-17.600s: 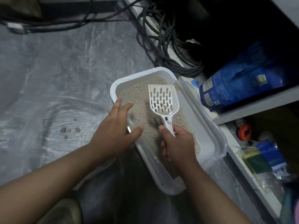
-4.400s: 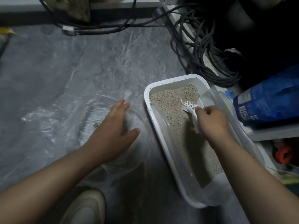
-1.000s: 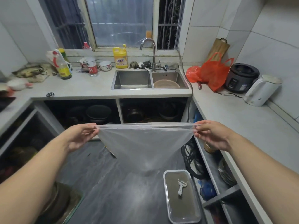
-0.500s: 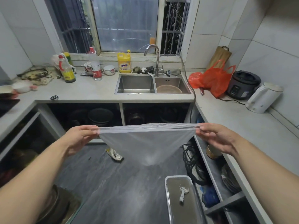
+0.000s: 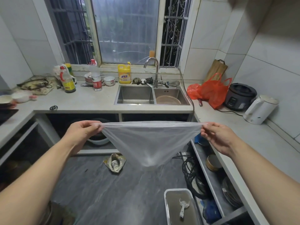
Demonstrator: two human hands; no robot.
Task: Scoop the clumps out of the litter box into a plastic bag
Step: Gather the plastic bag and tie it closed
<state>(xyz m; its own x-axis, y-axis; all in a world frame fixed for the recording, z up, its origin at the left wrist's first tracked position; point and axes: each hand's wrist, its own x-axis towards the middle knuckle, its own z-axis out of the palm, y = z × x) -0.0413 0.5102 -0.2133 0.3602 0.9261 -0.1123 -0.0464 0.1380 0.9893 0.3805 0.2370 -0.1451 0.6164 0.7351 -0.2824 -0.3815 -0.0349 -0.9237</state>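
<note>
A clear plastic bag (image 5: 148, 140) hangs stretched between my hands at chest height, its top edge pulled taut and its bottom sagging to a point. My left hand (image 5: 82, 131) pinches the bag's left corner and my right hand (image 5: 217, 134) pinches its right corner. Far below on the grey floor stands the white litter box (image 5: 165, 202), filled with grey litter. The white slotted scoop (image 5: 183, 207) lies inside it on the litter, with no hand on it. I cannot make out any clumps through the bag.
A grey counter (image 5: 90, 101) runs around three sides with a steel double sink (image 5: 151, 95), bottles, an orange bag (image 5: 211, 90), a rice cooker and a kettle. Black cables (image 5: 190, 172) coil on the floor beside the litter box. A crumpled wrapper (image 5: 115, 162) lies mid-floor.
Seconds ago I was crouched, scooping litter with my right hand; now I stand holding the bag up in both hands. Over the last second the view tilted upward and the litter box slid lower.
</note>
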